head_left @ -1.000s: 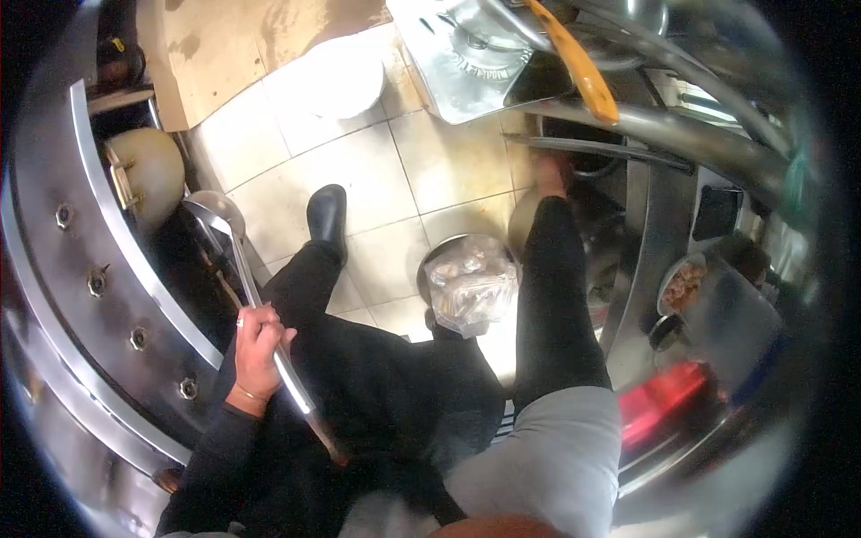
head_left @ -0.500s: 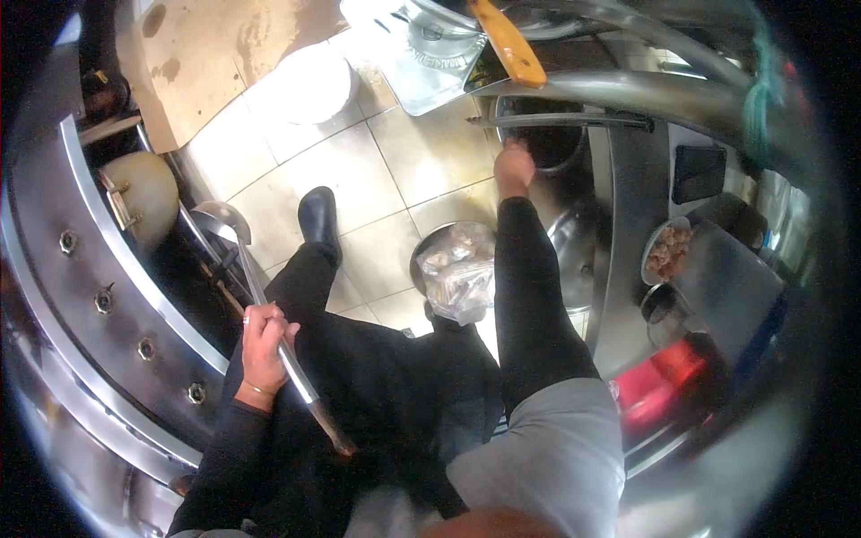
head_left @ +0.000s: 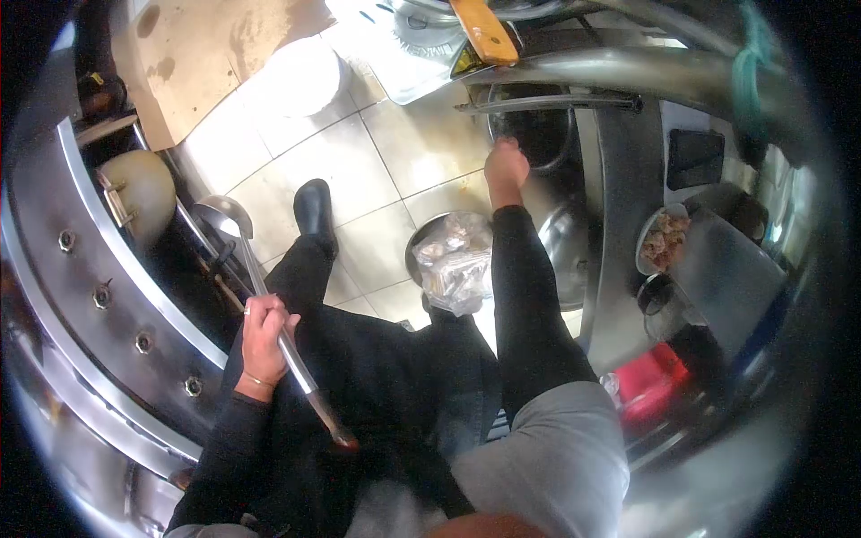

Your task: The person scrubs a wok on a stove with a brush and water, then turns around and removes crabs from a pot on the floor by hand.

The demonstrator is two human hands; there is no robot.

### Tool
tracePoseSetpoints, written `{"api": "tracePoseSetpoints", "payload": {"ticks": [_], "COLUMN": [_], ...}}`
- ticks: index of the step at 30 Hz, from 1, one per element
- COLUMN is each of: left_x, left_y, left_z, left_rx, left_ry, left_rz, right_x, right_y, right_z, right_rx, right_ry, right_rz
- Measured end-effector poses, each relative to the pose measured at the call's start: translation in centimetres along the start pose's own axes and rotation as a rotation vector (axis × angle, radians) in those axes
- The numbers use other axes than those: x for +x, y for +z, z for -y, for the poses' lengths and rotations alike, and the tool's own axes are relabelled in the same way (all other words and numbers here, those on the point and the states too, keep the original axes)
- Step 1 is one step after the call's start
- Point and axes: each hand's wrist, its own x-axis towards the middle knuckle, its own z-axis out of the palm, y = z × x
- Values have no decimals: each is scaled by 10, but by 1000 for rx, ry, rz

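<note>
My left hand [head_left: 264,345] is wrapped around the long handle of a steel ladle [head_left: 285,345]. Its bowl points up and away at the left, and the brown grip end lies over my lap. On the right, my outstretched right hand [head_left: 508,166] is closed at the near side of a dark round pot [head_left: 538,130] on a low level. What its fingers grip, perhaps the pot's rim, is hidden. Below that forearm, a metal bowl [head_left: 414,251] stands on the floor with a clear plastic bag [head_left: 456,273] in it.
At left runs a steel stove front with several knobs [head_left: 102,297]. A white bucket [head_left: 305,76] and brown cardboard [head_left: 197,63] are on the tiled floor. A bowl of meat pieces [head_left: 664,240] and a red container [head_left: 647,381] stand at right. An orange handle [head_left: 485,32] juts out above.
The view has shifted slightly, so the surroundings sit a little further left. Both hands keep nearly the same places, and the ladle stays in my left hand.
</note>
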Motion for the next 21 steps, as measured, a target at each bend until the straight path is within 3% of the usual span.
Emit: {"api": "tracePoseSetpoints", "payload": {"ticks": [12,15,20,21], "left_x": [-1,2,0,-3], "left_y": [6,5,9,8], "left_z": [-4,-6,-5,-4], "left_rx": [23,14,16,14], "left_ry": [13,0,-9,-16], "left_rz": [-4,19,27,35], "right_x": [-25,-41,-78,-82], "right_y": [-16,-3,28,35], "right_z": [4,12,65,75], "right_rx": [13,118,114,119], "right_ry": [-14,-132,-90,-75], "right_rz": [7,-147,49,222]}}
